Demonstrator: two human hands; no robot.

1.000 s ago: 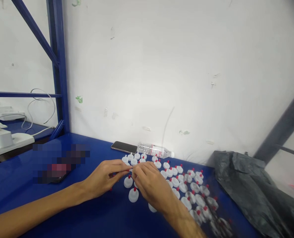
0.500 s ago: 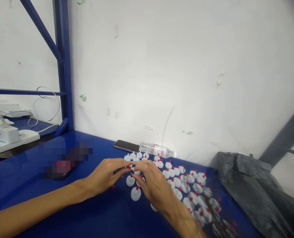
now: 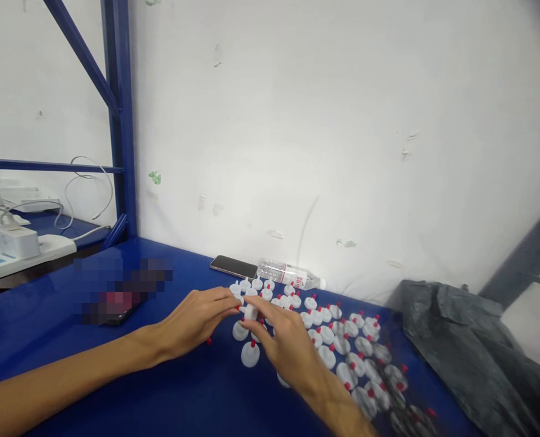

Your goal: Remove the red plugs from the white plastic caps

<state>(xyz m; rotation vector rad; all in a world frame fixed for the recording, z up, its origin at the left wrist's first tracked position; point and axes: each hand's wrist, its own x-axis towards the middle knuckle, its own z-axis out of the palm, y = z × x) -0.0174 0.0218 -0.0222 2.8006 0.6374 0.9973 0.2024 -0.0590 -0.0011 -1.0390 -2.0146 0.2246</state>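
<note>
1. Forearms [image 3: 87, 370] reach over the blue counter [image 3: 169, 400], the left cut off by the left edge, the right by the bottom.
2. Dark smearing at lower right blurs several red-tipped caps [image 3: 327, 357]; the nearest are hard to make out.
3. Right hand [image 3: 290, 337] pinches a white cap [image 3: 250, 312] between thumb and fingers above the counter, covering part of it and of the caps behind.
4. Left hand [image 3: 201, 312] meets it, thumb and finger closed on a red tip [image 3: 238, 308] at the nozzle, mostly hidden; whether it is seated, I cannot tell.
5. Red piece [image 3: 209, 341] shows just under the left hand, partly covered.
6. Pixelation masks most of a dark object [image 3: 117, 317] at left.
7. Crumpled dark bag [image 3: 456, 328] at right runs out of frame.
8. Bare-nozzled caps [image 3: 245, 284] stand before a phone [image 3: 233, 266] and a clear bottle [image 3: 292, 274] lying along the wall [image 3: 274, 121].
9. Power strip [image 3: 53, 247], cut off, sits far left.
</note>
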